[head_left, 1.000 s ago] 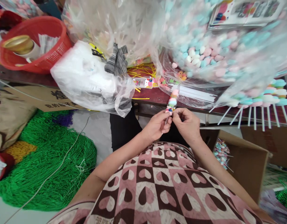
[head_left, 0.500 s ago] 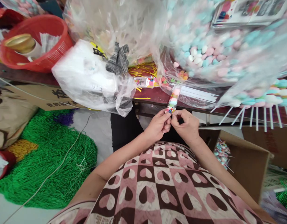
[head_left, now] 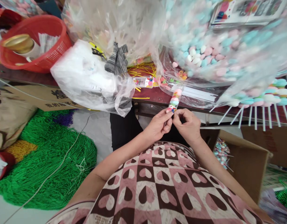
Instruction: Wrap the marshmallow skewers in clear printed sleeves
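Both hands are up in front of the chest, fingertips meeting just below the table edge. The left hand is closed in a pinch, thumb and fingers clamped on the bottom end of the skewer. The right hand is curled tight, thumb and forefinger nipped on that same lower end and touching the left's fingertips. Whether anything thin sits between them is too small to tell.

The skewer stands nearly upright, tipped a little to the right. Its pink, blue and white sweets are stacked above the fingers, and its top crosses the table edge.

Behind it lie white sticks under clear plastic, and above those swells a big clear bag of pastel sweets. To the right, a row of finished skewers hangs off the table edge, stems pointing down. Yellow ties lie scattered left of the skewer, beside a striped cloth and a white-filled sack.

Far left on the table sits a red basket with a gold tin inside. Down on the floor are green beads to the left and a box by the right forearm.
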The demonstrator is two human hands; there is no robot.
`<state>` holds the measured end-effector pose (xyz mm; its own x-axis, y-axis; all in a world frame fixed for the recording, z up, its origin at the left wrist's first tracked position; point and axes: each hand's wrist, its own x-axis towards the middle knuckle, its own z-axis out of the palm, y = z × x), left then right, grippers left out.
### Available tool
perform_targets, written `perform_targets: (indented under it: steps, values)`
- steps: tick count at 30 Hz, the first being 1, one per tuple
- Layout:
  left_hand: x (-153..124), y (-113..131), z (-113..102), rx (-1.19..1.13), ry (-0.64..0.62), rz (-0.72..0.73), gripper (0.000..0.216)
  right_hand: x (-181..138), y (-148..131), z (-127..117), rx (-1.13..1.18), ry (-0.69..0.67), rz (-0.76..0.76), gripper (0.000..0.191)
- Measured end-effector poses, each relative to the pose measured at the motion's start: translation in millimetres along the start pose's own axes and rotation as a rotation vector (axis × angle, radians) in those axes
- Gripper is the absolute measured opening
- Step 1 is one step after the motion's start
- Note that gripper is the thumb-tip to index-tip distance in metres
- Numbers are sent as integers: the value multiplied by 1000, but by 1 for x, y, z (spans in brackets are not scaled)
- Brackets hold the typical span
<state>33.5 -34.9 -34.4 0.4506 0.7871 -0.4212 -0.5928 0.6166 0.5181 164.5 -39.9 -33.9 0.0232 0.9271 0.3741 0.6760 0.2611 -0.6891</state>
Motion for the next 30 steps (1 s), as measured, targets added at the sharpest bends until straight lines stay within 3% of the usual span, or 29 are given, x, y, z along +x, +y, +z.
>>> perform_targets:
  steps: [9,15,22,30]
  values:
    - [4,-5,2,98,135,38,25,-3,6,4,-44,-31,-74,12]
    - [3,9,2,-8,-72,-142,25,-13,12,11,176,6,148,7]
    - [-2,6,6,37,-63,-10,18,-11,2,2,166,48,109,12]
    - [-3,1,10,174,27,43,35,-6,-1,-3,-25,64,37,10]
